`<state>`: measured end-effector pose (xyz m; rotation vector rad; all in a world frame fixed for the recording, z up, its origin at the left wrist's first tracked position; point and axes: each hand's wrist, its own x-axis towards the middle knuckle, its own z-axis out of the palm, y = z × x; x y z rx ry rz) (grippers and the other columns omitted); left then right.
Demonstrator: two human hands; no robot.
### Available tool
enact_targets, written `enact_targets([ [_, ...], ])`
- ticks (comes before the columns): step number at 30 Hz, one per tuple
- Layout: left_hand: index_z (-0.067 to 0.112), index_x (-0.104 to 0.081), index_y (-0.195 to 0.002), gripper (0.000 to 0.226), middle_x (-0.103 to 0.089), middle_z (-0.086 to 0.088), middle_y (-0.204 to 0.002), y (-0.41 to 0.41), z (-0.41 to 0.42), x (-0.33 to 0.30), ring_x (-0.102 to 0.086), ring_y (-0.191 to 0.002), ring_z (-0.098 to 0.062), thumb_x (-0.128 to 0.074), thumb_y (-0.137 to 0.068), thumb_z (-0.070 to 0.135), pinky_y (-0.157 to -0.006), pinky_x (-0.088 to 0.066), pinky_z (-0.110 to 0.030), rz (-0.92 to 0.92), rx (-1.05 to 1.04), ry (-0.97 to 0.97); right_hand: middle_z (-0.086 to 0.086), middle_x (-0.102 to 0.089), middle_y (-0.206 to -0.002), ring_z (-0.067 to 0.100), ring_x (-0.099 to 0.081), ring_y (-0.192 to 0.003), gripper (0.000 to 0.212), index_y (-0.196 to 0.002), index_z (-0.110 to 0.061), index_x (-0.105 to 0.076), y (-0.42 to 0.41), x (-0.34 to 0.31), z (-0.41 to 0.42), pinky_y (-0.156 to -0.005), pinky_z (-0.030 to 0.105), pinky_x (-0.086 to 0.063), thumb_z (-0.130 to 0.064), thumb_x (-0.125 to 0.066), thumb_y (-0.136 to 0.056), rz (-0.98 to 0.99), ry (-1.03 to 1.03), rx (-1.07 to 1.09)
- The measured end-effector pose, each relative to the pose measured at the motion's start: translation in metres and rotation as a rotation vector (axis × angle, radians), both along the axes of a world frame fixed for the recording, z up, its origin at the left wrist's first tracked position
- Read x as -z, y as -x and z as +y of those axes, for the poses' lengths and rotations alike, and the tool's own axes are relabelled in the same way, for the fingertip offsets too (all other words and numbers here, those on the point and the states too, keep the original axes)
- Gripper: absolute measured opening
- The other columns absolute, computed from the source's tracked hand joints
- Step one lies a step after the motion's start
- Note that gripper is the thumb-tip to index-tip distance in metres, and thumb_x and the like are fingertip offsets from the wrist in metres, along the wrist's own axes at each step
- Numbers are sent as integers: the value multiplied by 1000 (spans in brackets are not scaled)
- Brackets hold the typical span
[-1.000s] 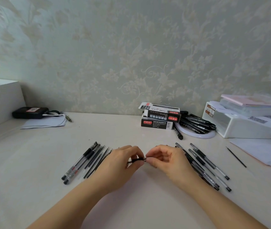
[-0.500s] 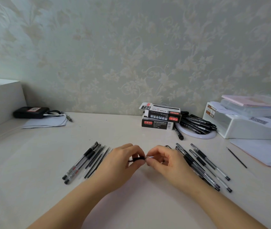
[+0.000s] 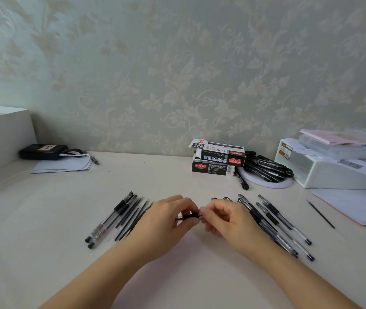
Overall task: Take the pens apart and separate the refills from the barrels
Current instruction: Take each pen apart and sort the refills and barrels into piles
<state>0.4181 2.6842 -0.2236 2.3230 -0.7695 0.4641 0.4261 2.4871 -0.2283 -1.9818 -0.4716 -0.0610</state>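
Pen [image 3: 187, 217] sits in mid-air between our hands, long axis running left to right, just above the table [image 3: 44, 230]. Our left hand [image 3: 166, 221] pinches the black grip section; our right hand [image 3: 224, 219] pinches the end poking out toward it, fingertips nearly touching. So the pull goes straight apart along that axis, we reckon. Finished barrels and refills [image 3: 119, 219] lie left, whole pens [image 3: 275, 224] right.

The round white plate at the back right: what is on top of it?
A heap of black markers lies on the white plate, covering most of it; only its near rim shows. One more marker lies at its left edge. Anything beneath the heap is hidden.
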Motion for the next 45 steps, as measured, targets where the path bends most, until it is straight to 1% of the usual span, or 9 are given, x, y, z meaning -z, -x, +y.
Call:
enact_targets([
  [4,35,-62,-94,3,-56,16,-83,0,0,0,-52,-67,-11,-61,-91,35,-59,-39,-14,-1,-5,2,-2,-69,-70,11,-61,-61,35,-77,-22,-68,1,-2,1,-61,23,-50,-53,-57,-87,-8,-37,15],
  [7,33,-64,-92,3,-55,16,-80,-1,1,-1,-52,-65,-11,-63,-90,34,-59,-37,-13,-6,-29,20,-5,-71,-82,14,-63,-67,5,-86,-31,-69,0,-2,0,-64,21,-52,-34,-68,-89,-13,-47,-12],
  [14,32,-67,-95,7,-56,18,-79,0,-1,-1,-53,-70,-9,-61,-91,34,-62,-36,-9,-1,-27,13,0,-67,-65,9,-60,-60,27,-75,-20,-66,0,-1,1,-60,22,-49,-35,-59,-96,5,-33,1],
  [20,26,-70,-97,19,-58,10,-77,1,-2,-3,-51,-71,-9,-51,-98,29,-61,-33,-12,7,-23,15,-4,-67,-71,6,-61,-63,19,-80,-26,-65,0,-3,0,-60,16,-46,-33,-58,-96,-26,2,-26],
  [31,25,-73,-96,11,-61,14,-85,3,-2,-10,-58,-75,-6,-65,-90,21,-67,-43,-11,-28,-85,81,-8,-68,-74,4,-56,-64,12,-83,-26,-67,2,-4,4,-61,18,-44,-32,-63,-93,-61,-14,35],
  [33,27,-72,-97,11,-60,13,-85,2,-1,-8,-57,-74,-6,-64,-91,23,-67,-43,-13,-30,-146,84,-11,-67,-81,2,-55,-65,8,-91,-28,-69,2,-4,5,-63,15,-44,-35,-70,-87,-141,39,94],
  [38,29,-71,-99,13,-60,15,-87,-3,6,-3,-56,-75,-2,-60,-92,28,-66,-39,-10,42,-253,81,-11,-56,-99,3,-49,-84,20,-107,-19,-70,-3,4,1,-78,11,-37,-28,-70,-89,-382,480,100],
  [41,30,-71,-98,13,-58,15,-85,-4,7,-2,-55,-74,-1,-60,-92,28,-65,-37,-8,47,-254,51,-11,-57,-99,9,-48,-95,12,-100,-16,-70,-5,4,0,-85,15,-37,-24,-65,-92,-418,548,89],
  [45,31,-71,-98,12,-58,16,-84,-5,8,-1,-54,-72,1,-60,-92,30,-64,-37,-9,49,-247,23,-10,-59,-91,11,-52,-89,4,-95,-14,-62,-4,1,-1,-81,23,-41,-16,-59,-95,-427,501,129],
])
